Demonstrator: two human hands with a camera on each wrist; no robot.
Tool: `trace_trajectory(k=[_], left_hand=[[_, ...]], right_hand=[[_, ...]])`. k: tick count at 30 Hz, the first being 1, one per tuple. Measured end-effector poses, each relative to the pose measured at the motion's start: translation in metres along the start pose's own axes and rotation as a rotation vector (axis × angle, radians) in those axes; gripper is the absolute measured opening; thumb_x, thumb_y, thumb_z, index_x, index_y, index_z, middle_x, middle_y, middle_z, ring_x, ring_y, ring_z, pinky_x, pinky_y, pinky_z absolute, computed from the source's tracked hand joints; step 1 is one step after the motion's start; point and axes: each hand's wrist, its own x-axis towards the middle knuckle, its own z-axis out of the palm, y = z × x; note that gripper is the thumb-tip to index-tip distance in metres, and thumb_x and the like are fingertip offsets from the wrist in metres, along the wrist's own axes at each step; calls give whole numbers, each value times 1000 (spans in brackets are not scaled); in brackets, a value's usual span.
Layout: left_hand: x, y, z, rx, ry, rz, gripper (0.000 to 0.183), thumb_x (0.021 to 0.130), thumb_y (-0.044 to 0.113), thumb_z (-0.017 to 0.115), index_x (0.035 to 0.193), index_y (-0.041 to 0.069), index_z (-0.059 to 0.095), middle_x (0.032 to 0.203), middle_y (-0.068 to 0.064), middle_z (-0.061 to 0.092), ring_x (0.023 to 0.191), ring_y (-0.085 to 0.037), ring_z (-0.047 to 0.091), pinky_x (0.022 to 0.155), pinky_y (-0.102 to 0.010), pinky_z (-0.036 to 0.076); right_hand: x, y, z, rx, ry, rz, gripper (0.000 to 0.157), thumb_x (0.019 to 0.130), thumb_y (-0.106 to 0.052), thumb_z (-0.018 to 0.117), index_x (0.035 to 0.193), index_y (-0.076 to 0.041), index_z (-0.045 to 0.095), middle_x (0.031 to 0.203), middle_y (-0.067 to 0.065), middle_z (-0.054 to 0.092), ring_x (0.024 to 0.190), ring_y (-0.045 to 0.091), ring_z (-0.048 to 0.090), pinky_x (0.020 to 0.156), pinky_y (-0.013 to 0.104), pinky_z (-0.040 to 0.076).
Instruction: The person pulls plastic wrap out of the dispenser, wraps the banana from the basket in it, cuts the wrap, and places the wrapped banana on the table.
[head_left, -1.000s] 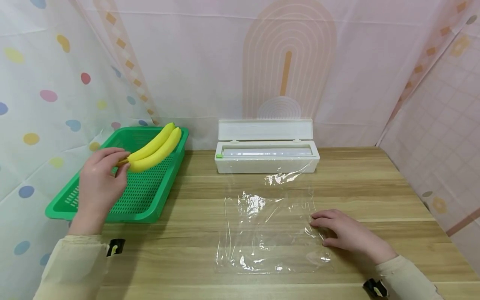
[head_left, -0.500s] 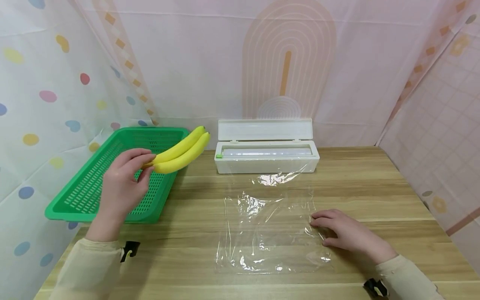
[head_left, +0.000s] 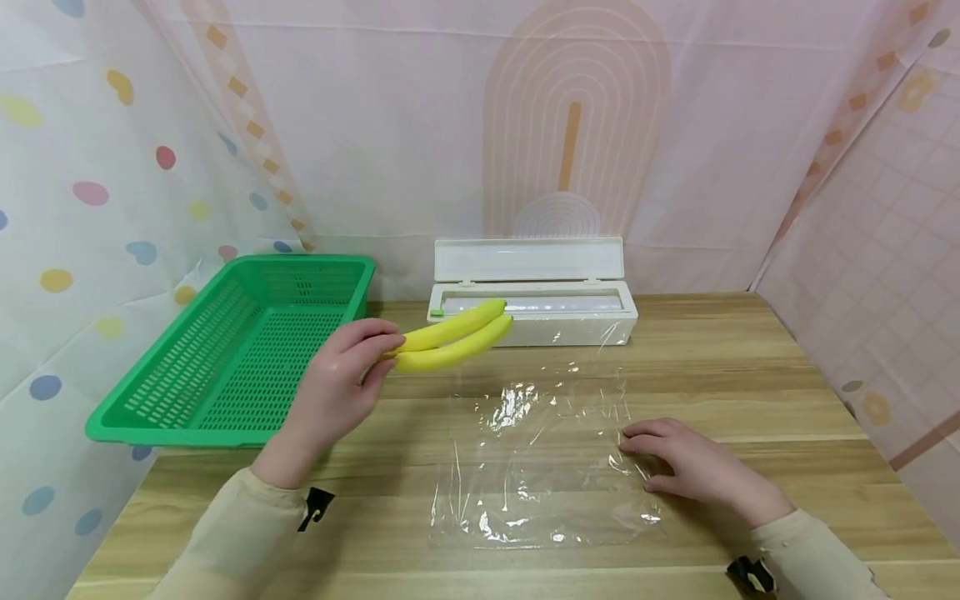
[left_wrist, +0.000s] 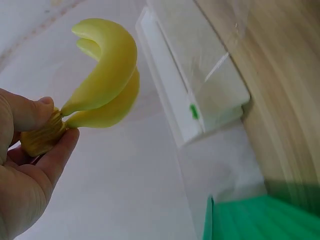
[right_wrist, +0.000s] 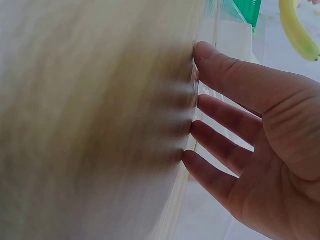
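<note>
My left hand (head_left: 341, 383) pinches a bunch of two yellow bananas (head_left: 457, 348) by the brown stem (left_wrist: 45, 134), thumb on one side and fingers on the other. The bananas point right and overlap the front of the white cling film box (head_left: 532, 331) in the head view. A sheet of clear cling film (head_left: 540, 475) runs from the box toward me across the table, wrinkled and shiny. At its right edge my right hand (head_left: 693, 467) rests with fingers spread; in the right wrist view its fingertips (right_wrist: 202, 50) touch the film and tabletop.
A green perforated basket (head_left: 247, 437) stands on the left of the wooden table (head_left: 720, 367). The lid (head_left: 528, 259) of the box is raised, with the film roll (head_left: 562, 304) inside. Patterned cloth (head_left: 405, 125) hangs behind and at both sides.
My left hand has carried the bananas rightward from over the green basket to in front of the white box. The right hand has stayed at the film's edge.
</note>
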Motion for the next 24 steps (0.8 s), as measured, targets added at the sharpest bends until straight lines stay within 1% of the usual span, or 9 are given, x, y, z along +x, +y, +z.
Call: trace_trajectory(k=[4, 7, 14, 19, 24], left_hand=[[1, 5, 20, -58, -20, 52, 38, 66, -22, 79, 100, -7, 72, 106, -18, 65, 98, -33, 62, 80, -41, 57], [0, 10, 36, -108, -38, 79, 36, 67, -21, 78, 100, -6, 71, 105, -18, 65, 97, -33, 62, 80, -40, 57], [-5, 20, 69, -225, -112, 106, 32, 71, -19, 76, 98, -5, 71, 106, -18, 64, 98, -33, 63, 83, -39, 57], [-7, 25, 87, -270, -140, 141, 30, 71, -18, 76, 97, -4, 72, 104, -17, 65, 97, -31, 61, 85, -36, 56], [-8, 28, 99, -284, -169, 142, 30, 72, -18, 76, 97, -4, 72, 103, -15, 66, 98, -29, 61, 86, -34, 55]], right_hand=[[0, 0, 0, -6, 2, -2, 52, 78, -18, 83, 125, -8, 66, 129, 10, 60, 118, 36, 55, 98, 55, 45], [0, 1, 1, -6, 0, 0, 52, 78, -19, 83, 125, -8, 66, 129, 11, 60, 118, 36, 55, 98, 55, 45], [0, 1, 1, -5, -4, 0, 51, 78, -18, 83, 125, -8, 66, 129, 11, 60, 118, 36, 55, 98, 55, 45], [0, 2, 1, -5, -3, 1, 50, 78, -18, 83, 124, -8, 67, 129, 11, 60, 117, 36, 55, 98, 55, 45], [0, 2, 2, 2, 0, -2, 50, 77, -17, 83, 124, -7, 66, 129, 12, 60, 117, 37, 55, 98, 56, 45]])
